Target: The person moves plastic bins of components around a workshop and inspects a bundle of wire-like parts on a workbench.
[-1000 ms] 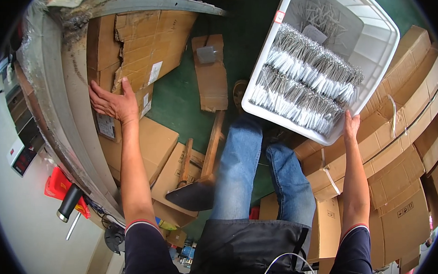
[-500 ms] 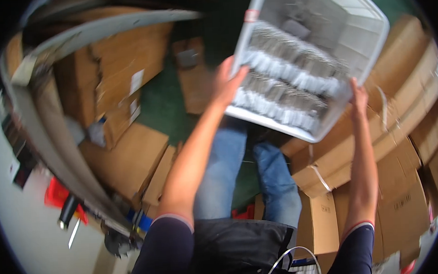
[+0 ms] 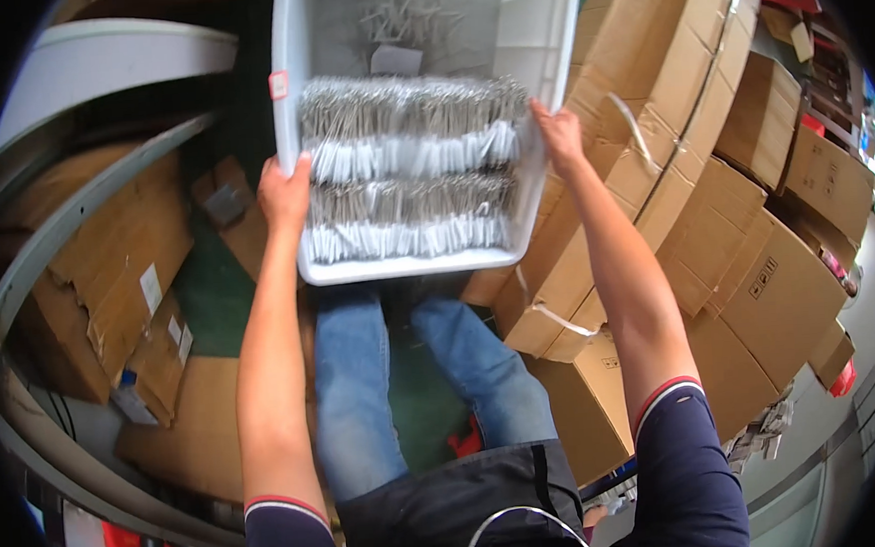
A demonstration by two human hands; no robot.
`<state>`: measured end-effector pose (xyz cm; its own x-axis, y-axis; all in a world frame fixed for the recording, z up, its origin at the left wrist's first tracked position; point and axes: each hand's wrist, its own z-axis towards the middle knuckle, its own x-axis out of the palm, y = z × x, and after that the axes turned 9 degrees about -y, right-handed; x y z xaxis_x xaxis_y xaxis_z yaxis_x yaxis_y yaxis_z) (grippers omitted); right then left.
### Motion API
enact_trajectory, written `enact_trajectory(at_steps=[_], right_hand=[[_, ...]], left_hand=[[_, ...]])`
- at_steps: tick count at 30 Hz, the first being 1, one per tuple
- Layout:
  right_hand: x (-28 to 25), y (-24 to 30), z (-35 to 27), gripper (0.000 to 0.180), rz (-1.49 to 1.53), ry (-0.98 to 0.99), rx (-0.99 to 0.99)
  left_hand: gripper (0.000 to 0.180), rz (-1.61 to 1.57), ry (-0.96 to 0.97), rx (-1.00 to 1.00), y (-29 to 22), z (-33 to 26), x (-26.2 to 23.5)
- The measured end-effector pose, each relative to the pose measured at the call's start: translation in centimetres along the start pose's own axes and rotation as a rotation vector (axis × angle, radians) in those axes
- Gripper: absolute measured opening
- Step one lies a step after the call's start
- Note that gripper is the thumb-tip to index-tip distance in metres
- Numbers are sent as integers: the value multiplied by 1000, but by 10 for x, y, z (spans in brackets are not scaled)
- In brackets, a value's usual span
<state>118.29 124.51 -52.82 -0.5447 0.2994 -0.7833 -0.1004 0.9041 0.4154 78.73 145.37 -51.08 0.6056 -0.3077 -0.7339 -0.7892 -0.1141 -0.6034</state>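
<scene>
Between both arms I hold a white plastic bin [image 3: 417, 267] in front of my legs. My left hand [image 3: 284, 193] is closed on its left side wall, and my right hand [image 3: 557, 134] grips the right wall. Inside, two dense rows of thin metal pieces with white ends [image 3: 415, 154] lie side by side in the near half. Farther in, a pale card [image 3: 395, 59] and some loose pieces [image 3: 407, 17] rest on the grey bottom. A small red-and-white label [image 3: 279, 85] is stuck to the left rim. The bin's far end is cut off by the frame.
Long taped cartons [image 3: 638, 111] stand along the right, with several more boxes [image 3: 759, 294] beyond them. Opened brown cardboard [image 3: 121, 253] sits to the left behind a curved-looking metal frame [image 3: 64, 221]. Green floor [image 3: 214, 297] shows between them. A red object [image 3: 465, 439] lies by my feet.
The bin has shifted left in view and now sits nearly straight instead of tilted. Both hands keep their hold on it. My view has turned toward the right-hand cartons.
</scene>
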Motion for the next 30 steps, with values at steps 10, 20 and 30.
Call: enact_trajectory(at_steps=[10, 20, 30], right_hand=[[-37, -5, -47, 56, -21, -68, -3], [-72, 31, -119, 32, 421, 113, 8], [-86, 13, -143, 47, 375, 85, 69]], left_hand=[[21, -384, 2, -90, 11, -13, 14], [21, 98, -30, -26, -34, -38, -90], [23, -59, -69, -63, -73, -68, -110]])
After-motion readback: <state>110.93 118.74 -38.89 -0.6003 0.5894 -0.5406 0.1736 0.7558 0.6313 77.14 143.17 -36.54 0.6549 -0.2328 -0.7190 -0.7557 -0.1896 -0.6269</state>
